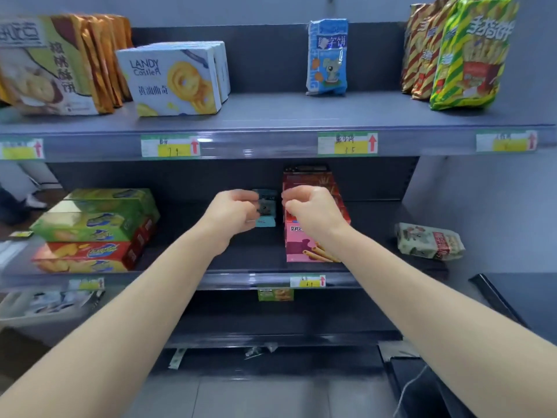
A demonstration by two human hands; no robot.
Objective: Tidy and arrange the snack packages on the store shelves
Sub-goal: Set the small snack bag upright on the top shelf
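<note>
small blue packet point(266, 209), left hand point(233, 211) gripping, middle shelf point(250, 278)

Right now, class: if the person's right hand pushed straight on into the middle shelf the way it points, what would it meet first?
Most likely the row of red and pink snack boxes: the right hand is curled directly in front of them. Whether it already touches the boxes cannot be told from this one view.

You have two hands out, left hand point(233, 211) and right hand point(313, 208). One small blue pack point(266, 209) sits between them, one pink box point(304, 242) under your right, three stacked boxes point(90, 233) off your left, one pale packet point(429, 241) far right.
</note>
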